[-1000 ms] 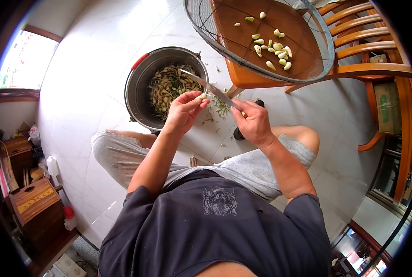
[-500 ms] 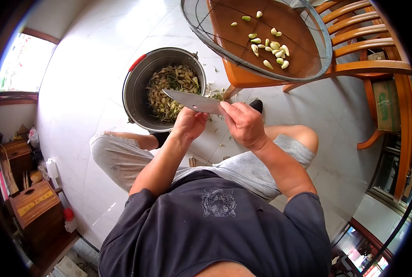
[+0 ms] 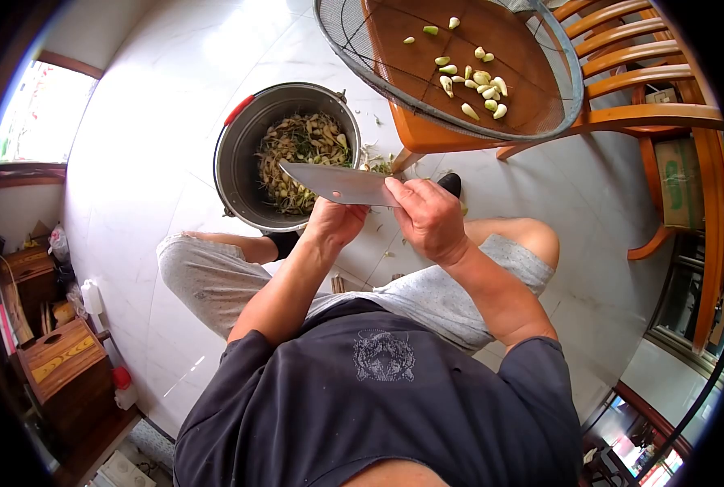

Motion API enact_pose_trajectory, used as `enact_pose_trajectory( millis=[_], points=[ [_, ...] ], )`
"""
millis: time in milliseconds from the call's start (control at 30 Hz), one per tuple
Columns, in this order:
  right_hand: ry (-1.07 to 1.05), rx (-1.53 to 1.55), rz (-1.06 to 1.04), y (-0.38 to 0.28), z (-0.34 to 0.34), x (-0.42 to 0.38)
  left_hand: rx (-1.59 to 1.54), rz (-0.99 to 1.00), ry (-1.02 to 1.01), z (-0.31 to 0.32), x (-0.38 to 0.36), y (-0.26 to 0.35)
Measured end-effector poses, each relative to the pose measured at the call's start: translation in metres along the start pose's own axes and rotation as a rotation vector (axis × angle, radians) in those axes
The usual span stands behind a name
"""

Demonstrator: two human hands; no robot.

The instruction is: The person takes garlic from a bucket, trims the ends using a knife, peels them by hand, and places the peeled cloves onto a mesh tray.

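Gripping the knife [image 3: 346, 185] at its handle end, we have our right hand [image 3: 431, 221] closed around it at the centre of the frame, presumably for firm control, the thumb and fingers pressed near the base of the blade. The broad face shows and the tip points left over the bucket [image 3: 242, 162]. Our left hand [image 3: 333, 224] is just under the blade, its fingers drawn in narrow; the blade covers their tips, so we cannot tell what they pinch. The bucket sits upper left of centre, close by our hands, likely to keep its pale bulbs and stalks [image 3: 301, 144] within easy reach. At the upper right, the mesh tray [image 3: 574, 91] lies over the chair [image 3: 427, 130], probably raised so the peeled-looking cloves [image 3: 481, 78] stay off the floor [image 3: 167, 162]. Counting, we find 1 knife with 1 round hole in its blade, 1 bucket with 1 red grip [image 3: 239, 109], 1 mesh tray, about 18 cloves, some overlapping, and 2 dark shoes [image 3: 451, 185]; the bucket's bulbs are too tangled to count.
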State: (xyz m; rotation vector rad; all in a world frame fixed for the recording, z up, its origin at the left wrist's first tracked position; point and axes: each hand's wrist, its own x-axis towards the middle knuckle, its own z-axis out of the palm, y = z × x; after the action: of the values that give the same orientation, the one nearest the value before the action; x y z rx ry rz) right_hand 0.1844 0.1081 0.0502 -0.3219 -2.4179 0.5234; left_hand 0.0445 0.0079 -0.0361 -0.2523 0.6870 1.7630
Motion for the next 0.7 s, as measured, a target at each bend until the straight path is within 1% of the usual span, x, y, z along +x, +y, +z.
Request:
enact_pose_trajectory(
  millis=[67, 167, 267, 467, 567, 667, 700],
  points=[
    [-0.023, -0.053, 0.018, -0.007, -0.003, 0.003, 0.007, 0.002, -0.011, -0.001, 0.000, -0.001],
    [0.028, 0.035, -0.032, 0.003, 0.001, -0.001, 0.025, 0.015, -0.043, 0.003, -0.003, 0.000],
    [0.042, 0.026, -0.024, 0.005, 0.003, -0.003, 0.028, 0.034, -0.035, 0.002, -0.004, 0.000],
    [0.047, 0.019, -0.024, 0.004, 0.003, -0.002, 0.065, 0.091, -0.116, 0.000, -0.004, 0.000],
    [0.031, 0.014, -0.011, 0.005, 0.003, -0.002, 0.041, 0.104, -0.109, 0.002, -0.005, -0.001],
    [0.014, 0.003, 0.003, 0.002, 0.000, -0.001, -0.002, 0.089, -0.055, 0.001, -0.004, -0.005],
    [0.009, -0.005, 0.007, 0.002, -0.001, 0.000, -0.009, 0.078, -0.080, -0.003, -0.001, -0.005]
  ],
)
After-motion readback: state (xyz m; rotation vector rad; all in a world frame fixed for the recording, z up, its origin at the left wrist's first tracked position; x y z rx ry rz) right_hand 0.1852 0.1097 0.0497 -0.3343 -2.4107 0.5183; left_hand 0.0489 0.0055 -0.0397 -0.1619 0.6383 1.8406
